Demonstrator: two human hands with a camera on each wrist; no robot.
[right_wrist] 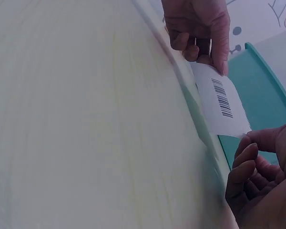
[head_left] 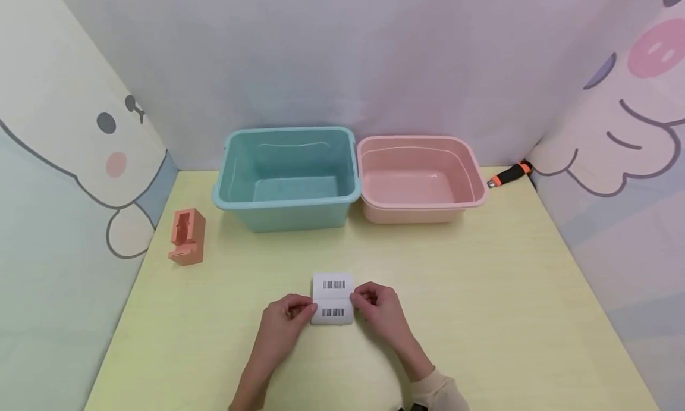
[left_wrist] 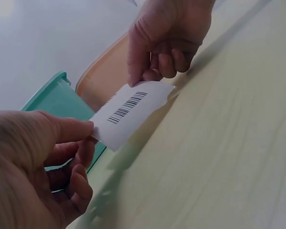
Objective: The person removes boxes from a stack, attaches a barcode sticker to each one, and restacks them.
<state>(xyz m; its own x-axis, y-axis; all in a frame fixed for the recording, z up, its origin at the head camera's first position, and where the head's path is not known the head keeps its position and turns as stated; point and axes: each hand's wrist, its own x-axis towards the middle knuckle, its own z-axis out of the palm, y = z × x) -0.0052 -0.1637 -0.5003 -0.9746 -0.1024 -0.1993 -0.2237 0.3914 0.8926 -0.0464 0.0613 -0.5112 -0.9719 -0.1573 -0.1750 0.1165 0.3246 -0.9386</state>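
Note:
Between both hands, above the table near its front, is a white barcode label strip (head_left: 333, 299). From the head it shows two printed barcodes, one above the other, with a crease line between them. My left hand (head_left: 283, 323) pinches its left edge between thumb and fingers. The right edge is pinched by my right hand (head_left: 381, 311). In the left wrist view one barcode faces the camera on the label strip (left_wrist: 126, 110), and its lower edge looks uneven. The right wrist view shows the label strip (right_wrist: 220, 101) slightly curved.
A teal bin (head_left: 289, 205) and a pink basin (head_left: 423, 207) stand side by side at the back. An orange tape dispenser-like holder (head_left: 195, 235) sits at left. Behind the basin's right side lies a black and orange-handled tool (head_left: 511, 173). Printed curtains border the table (head_left: 508, 292).

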